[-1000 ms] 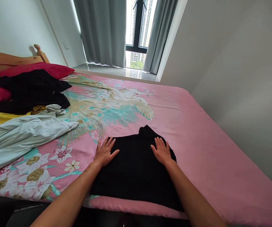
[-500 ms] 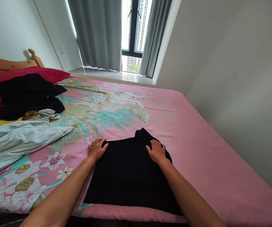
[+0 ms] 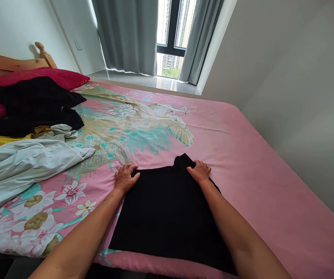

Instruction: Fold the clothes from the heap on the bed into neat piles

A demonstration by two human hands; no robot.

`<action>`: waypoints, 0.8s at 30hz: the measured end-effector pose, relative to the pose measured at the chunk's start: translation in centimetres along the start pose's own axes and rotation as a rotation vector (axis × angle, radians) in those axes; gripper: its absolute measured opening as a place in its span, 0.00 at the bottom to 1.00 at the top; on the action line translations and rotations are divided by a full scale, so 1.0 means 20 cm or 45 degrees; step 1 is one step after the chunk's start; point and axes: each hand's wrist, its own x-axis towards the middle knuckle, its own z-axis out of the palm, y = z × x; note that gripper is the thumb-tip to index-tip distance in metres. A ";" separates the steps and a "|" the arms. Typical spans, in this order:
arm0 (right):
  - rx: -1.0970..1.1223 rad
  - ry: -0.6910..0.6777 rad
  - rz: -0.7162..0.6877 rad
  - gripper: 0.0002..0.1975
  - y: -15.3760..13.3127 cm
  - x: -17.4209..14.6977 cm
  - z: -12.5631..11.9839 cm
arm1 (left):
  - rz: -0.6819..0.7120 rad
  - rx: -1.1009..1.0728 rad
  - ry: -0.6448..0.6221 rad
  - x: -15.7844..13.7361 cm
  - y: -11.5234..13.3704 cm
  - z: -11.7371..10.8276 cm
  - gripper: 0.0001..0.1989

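A black shirt [image 3: 169, 209] lies folded into a flat, roughly four-sided shape at the near edge of the bed, with a collar-like bunch of cloth at its far side. At its far left corner, my left hand [image 3: 125, 178] has the cloth between thumb and fingers. My right hand [image 3: 200, 171] is at the far right edge, beside the bunch, its thumb over the cloth and its fingers bent round the edge. The fingertips of the right hand are partly hidden.
The bed has a pink sheet [image 3: 227, 139] with birds and flowers printed on it. On the left lie a pale grey garment [image 3: 33, 159], a yellow cloth [image 3: 4, 142], black clothes [image 3: 36, 97] and a red pillow [image 3: 68, 77]. A wall [image 3: 285, 77] runs along the right.
My right hand has shifted from lying flat on the shirt to its far edge, fingers now bent. My left hand has closed about the corner. The view has tilted down and shifted left.
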 end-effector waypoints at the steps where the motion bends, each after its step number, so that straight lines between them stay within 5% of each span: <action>1: -0.005 -0.036 0.001 0.20 0.00 0.01 -0.01 | 0.006 0.001 -0.001 0.00 0.00 0.00 0.16; 8: 0.065 -0.151 -0.020 0.19 -0.02 -0.02 -0.11 | -0.022 0.035 -0.150 -0.01 0.04 -0.08 0.16; 15: 0.314 -0.063 -0.126 0.16 0.01 -0.22 -0.31 | 0.036 -0.017 -0.298 0.04 0.13 -0.27 0.10; 20: 0.567 0.019 -0.311 0.18 0.14 -0.48 -0.44 | 0.244 -0.138 -0.251 -0.16 0.12 -0.42 0.14; 24: 0.638 0.075 -0.358 0.15 0.27 -0.72 -0.36 | 0.446 -0.187 -0.239 -0.39 0.03 -0.43 0.14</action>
